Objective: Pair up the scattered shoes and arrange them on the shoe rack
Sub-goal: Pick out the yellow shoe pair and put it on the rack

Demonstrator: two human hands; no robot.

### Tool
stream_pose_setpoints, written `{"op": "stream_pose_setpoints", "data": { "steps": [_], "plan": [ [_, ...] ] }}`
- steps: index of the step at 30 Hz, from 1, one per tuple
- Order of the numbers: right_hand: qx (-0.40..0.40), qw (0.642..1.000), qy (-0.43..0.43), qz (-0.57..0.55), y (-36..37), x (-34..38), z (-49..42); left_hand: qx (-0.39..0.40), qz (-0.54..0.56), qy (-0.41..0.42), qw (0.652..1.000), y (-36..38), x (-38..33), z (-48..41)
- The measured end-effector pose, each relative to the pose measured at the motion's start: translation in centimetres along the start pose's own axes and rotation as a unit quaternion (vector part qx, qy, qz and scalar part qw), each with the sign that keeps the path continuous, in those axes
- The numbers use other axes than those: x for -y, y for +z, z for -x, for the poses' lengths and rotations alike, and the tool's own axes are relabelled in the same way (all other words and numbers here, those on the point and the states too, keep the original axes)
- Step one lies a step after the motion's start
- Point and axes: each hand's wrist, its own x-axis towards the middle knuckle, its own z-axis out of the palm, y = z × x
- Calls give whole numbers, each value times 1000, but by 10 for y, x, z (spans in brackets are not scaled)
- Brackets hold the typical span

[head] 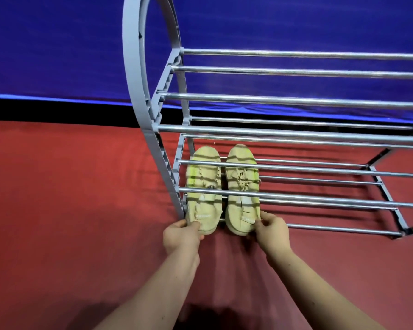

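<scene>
Where the heels overhang the front rail, either shoe could tip off the bars if released unevenly. Item: pale yellow pair, left shoe (pixel 204 189) and right shoe (pixel 242 186), side by side, toes inward, on the lowest tier of the shoe rack (pixel 296 198), at its left end. Left hand (pixel 181 236) pinches one heel, right hand (pixel 273 231) the other, fingers closed around them. Red floor (pixel 81 186) beneath.
</scene>
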Motion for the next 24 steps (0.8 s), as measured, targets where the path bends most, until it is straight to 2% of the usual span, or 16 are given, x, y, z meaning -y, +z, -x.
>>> {"op": "stream_pose_setpoints", "data": {
  "steps": [9, 13, 16, 19, 22, 24],
  "plan": [
    [-4, 1000, -14, 26, 2, -2, -6, -9, 28, 15, 999, 9, -11, 1],
    [5, 998, -36, 42, 2, -1, -6, -38, -1, -27, 999, 9, -9, -3],
    [14, 995, -62, 80, 5, 4, -8, -15, 22, -38, 999, 7, -10, -8],
    [84, 988, -68, 108, 3, 7, -9, 9, 44, -36, 998, 4, -7, -8],
    [173, 983, -57, 19, -8, 6, -7, 17, 42, -32, 998, 1, -6, -9],
    [184, 981, -58, 15, -14, 6, -8, 8, -2, -18, 1000, 0, -4, -10]
  ]
}}
